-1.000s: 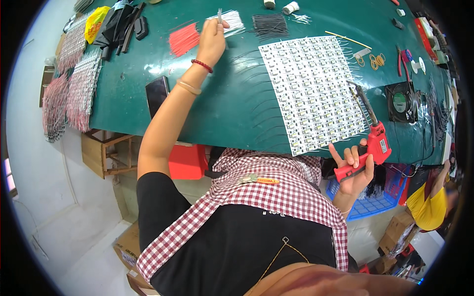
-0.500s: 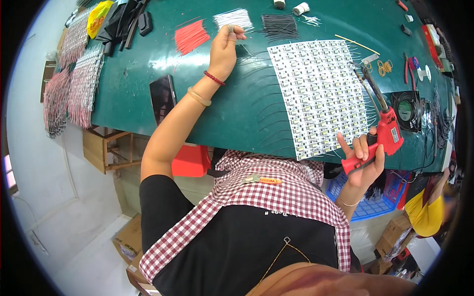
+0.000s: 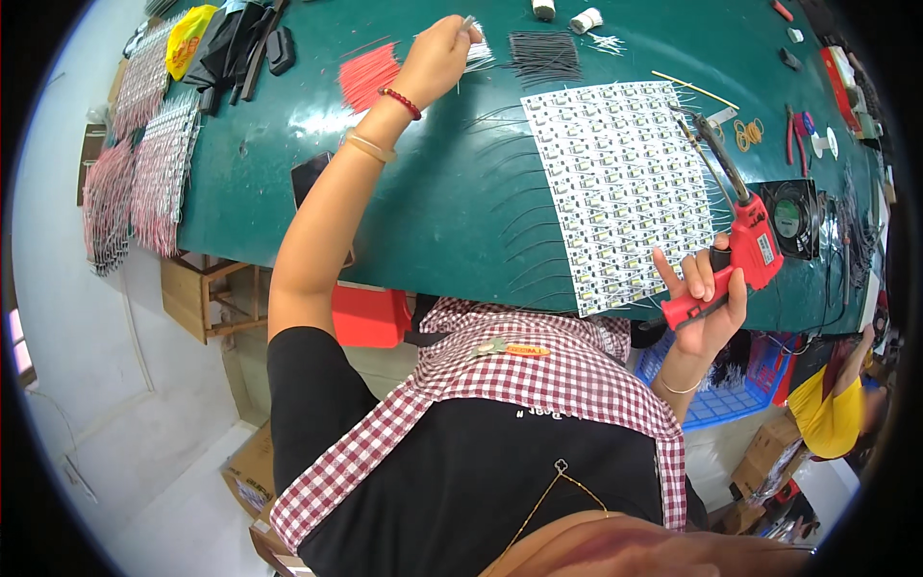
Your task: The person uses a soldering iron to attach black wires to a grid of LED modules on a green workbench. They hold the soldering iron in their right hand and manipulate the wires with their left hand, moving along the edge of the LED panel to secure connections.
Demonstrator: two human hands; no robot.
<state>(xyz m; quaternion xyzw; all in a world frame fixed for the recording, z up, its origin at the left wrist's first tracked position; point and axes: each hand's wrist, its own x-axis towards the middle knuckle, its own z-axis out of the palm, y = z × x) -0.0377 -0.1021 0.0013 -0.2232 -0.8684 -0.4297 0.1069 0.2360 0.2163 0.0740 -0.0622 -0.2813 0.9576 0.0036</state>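
My left hand reaches to the far side of the bench, over the pile of white wires, hiding much of it. Its fingers are pinched together, and a small greyish bit shows at the tips; what it is I cannot make out. My right hand grips a red soldering gun by its handle, index finger lifted off. The gun's metal tip points away from me, above the right edge of a panel of small white circuit boards. Thin dark wires stick out from the panel's left edge.
Red wires and black wires lie either side of the white ones. A phone is partly behind my left forearm. A small fan, pliers and rubber bands are at right. Wired panels hang over the left edge.
My left hand has moved farther away over the white wires, covering more of them, and the forearm now hides more of the phone. The right hand and soldering gun stay nearly in place.
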